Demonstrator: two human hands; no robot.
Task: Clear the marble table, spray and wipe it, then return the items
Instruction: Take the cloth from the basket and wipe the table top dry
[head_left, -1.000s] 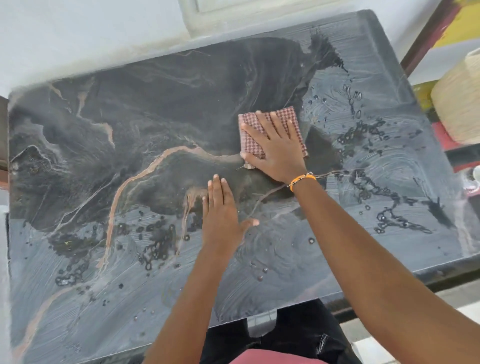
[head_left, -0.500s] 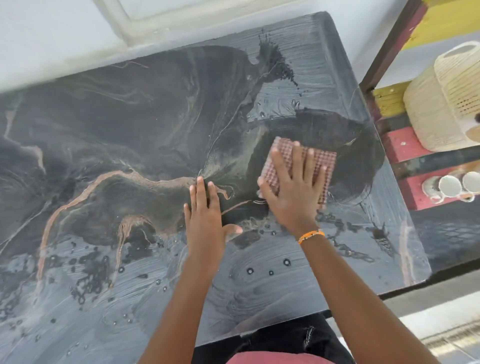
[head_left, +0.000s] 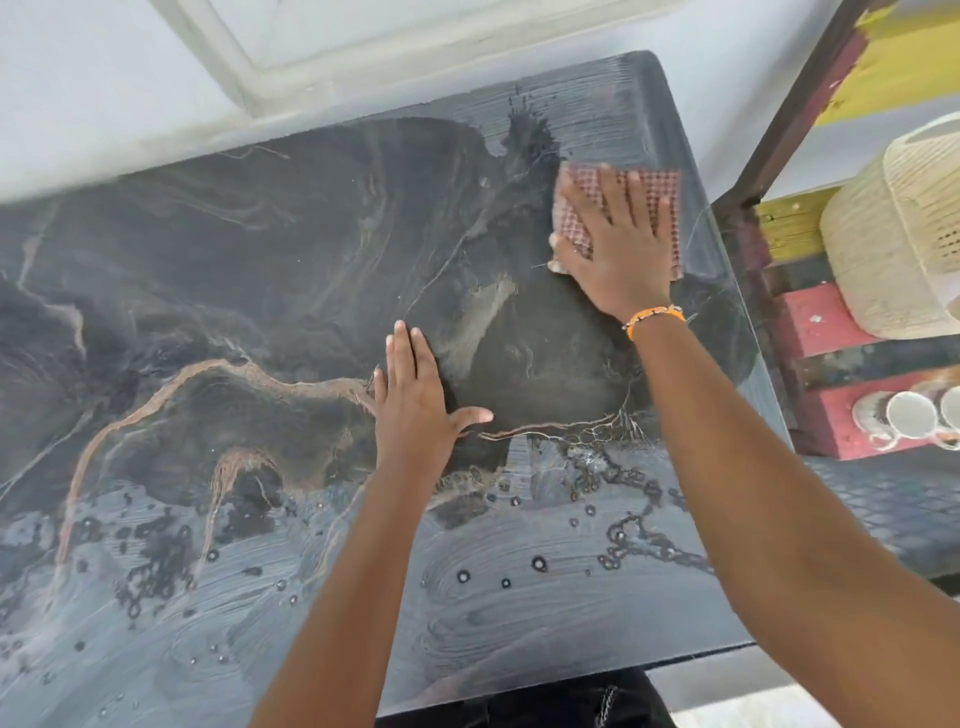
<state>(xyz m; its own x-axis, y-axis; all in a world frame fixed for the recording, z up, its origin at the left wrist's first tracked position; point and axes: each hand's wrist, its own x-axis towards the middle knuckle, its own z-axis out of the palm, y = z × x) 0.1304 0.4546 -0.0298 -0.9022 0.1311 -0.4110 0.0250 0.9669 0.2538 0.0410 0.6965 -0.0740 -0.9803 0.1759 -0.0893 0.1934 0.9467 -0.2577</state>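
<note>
Your arms were bare to the elbows; an orange beaded bracelet (head_left: 655, 318) circled your right wrist; you wore dark trousers (head_left: 545, 701).

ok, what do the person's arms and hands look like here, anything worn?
Both forearms are bare, with no sleeves and no gloves in view. The right hand has an orange beaded bracelet at the wrist. The left hand and its wrist carry nothing: no ring or watch shows.

wet glossy marble table (head_left: 218, 291), checked cloth (head_left: 576, 228)
</note>
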